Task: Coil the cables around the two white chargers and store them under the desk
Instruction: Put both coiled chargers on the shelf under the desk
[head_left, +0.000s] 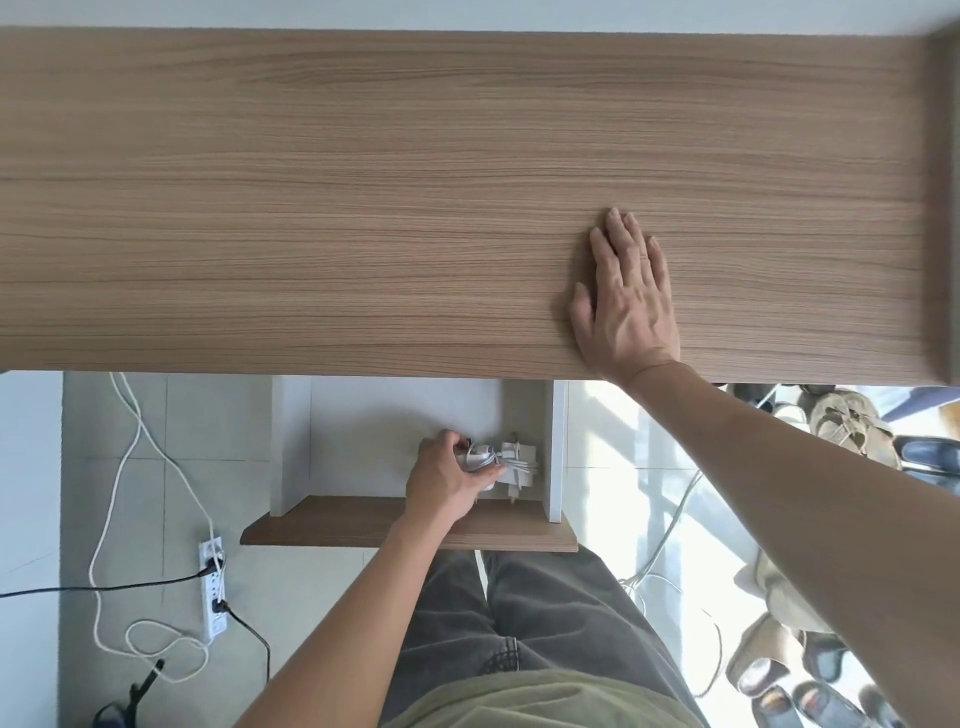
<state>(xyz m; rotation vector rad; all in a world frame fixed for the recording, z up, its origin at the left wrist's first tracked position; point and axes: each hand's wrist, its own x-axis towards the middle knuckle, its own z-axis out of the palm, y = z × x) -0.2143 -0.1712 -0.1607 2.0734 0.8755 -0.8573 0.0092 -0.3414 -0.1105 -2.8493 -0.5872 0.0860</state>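
1. The right hand (626, 299) is lying flat on the wooden tabletop (363, 182) at right of centre, its fingers (618, 234) stretched out and close together, holding nothing.
2. The left hand (441, 475) is reaching under the tabletop into a white cubby (556, 447) at lower centre, its fingers clamped on a white charger (480, 460) with cable wound round it.
3. A second white charger (517, 460), also wrapped, is sitting just to the right, seemingly touching the first, against the cubby's right wall.
4. A power strip (213, 587) with plugged cords is lying on the floor at lower left.
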